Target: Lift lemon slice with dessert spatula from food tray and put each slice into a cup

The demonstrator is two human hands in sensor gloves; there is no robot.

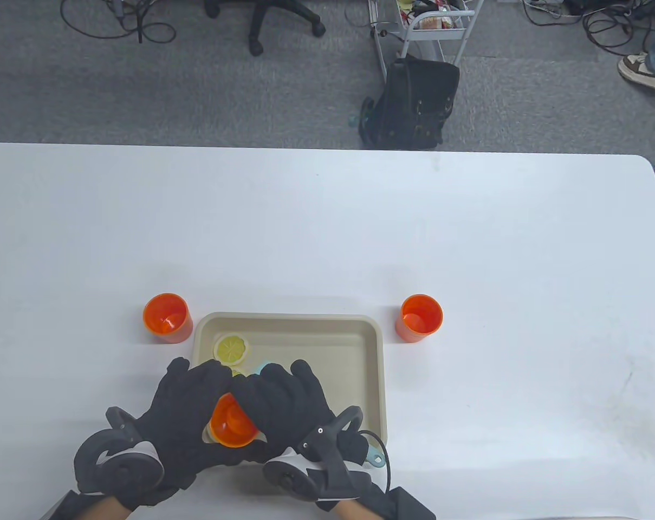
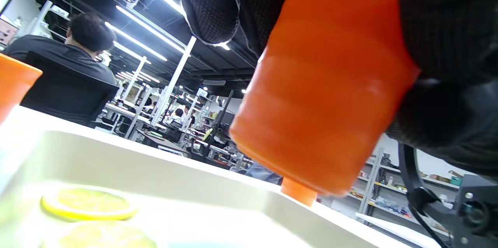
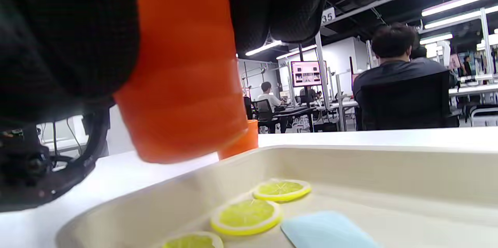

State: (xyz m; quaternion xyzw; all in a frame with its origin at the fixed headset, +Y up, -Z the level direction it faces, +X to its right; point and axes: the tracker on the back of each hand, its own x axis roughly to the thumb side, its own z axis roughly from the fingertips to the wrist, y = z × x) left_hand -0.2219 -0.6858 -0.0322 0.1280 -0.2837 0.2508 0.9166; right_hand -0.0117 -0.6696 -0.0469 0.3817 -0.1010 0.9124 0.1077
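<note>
Both your hands, left (image 1: 183, 403) and right (image 1: 292, 398), grip orange ribbed cup (image 1: 232, 421) above near edge of beige tray (image 1: 373, 368). Yellow lemon slices (image 3: 246, 216) flat inside tray, beside blue spatula (image 3: 325, 229).

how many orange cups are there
3. One cup stands on the table left of the tray, one cup stands to its right, and both hands hold a third cup above the tray's near edge. None seems hidden.

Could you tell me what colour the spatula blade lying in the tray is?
Light blue spatula blade, clearest in the right wrist view.
</note>
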